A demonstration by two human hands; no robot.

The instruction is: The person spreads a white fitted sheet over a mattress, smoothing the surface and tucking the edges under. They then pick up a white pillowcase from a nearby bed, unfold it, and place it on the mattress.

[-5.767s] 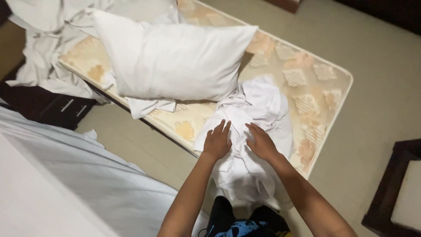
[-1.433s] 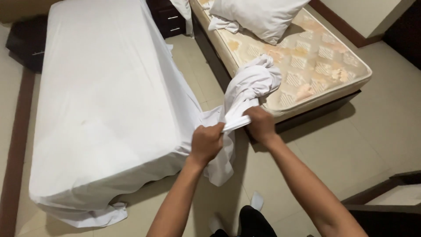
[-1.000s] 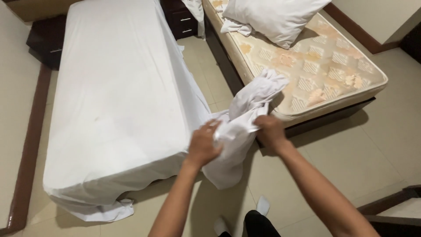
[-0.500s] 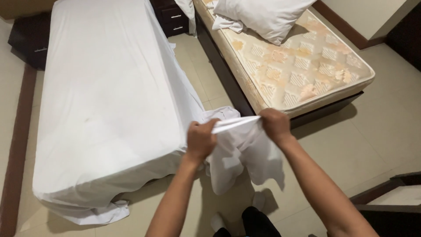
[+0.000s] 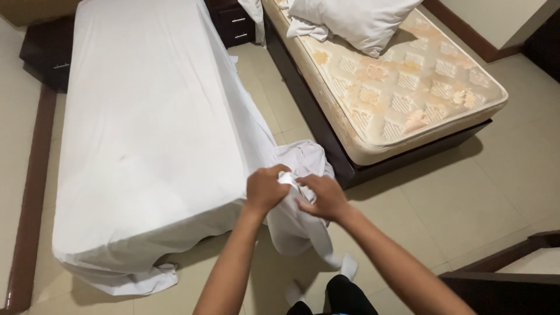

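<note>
While both grip it, the white cloth (image 5: 300,224) hangs below left hand (image 5: 265,189) and right hand (image 5: 324,197).

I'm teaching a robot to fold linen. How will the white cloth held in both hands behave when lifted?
Probably very floppy: the white cloth sags in loose folds below the left hand and right hand. It seems light, since the fingers alone bunch it up. Its hanging end would likely swing and drag near the floor.

Pillow (image 5: 356,20) cut by top edge; fingers (image 5: 300,195) partly buried in cloth (image 5: 297,227).
</note>
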